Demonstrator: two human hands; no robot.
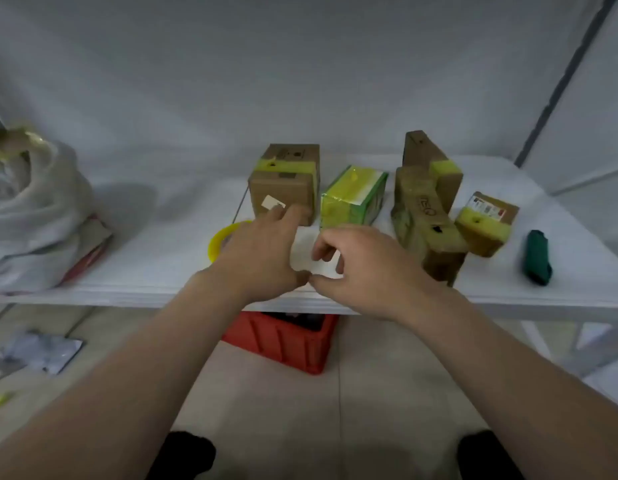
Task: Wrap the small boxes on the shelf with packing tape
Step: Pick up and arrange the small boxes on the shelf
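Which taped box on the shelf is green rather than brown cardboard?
The green box directly behind the right hand, second from the left in the row. The others in that row are brown cardboard.

Dark printed letters (pixel 426 206) on leaning brown box (pixel 413 188), too blurred to read. Colour label (pixel 485 206) on small right box (pixel 484 235), print illegible.

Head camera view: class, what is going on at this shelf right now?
A person works at a white shelf. Both hands meet on a small white box near the front edge: the right hand pinches it, the left hand covers its left side. A yellow tape roll lies partly hidden by the left hand. The cardboard boxes and green box behind already carry yellow tape.
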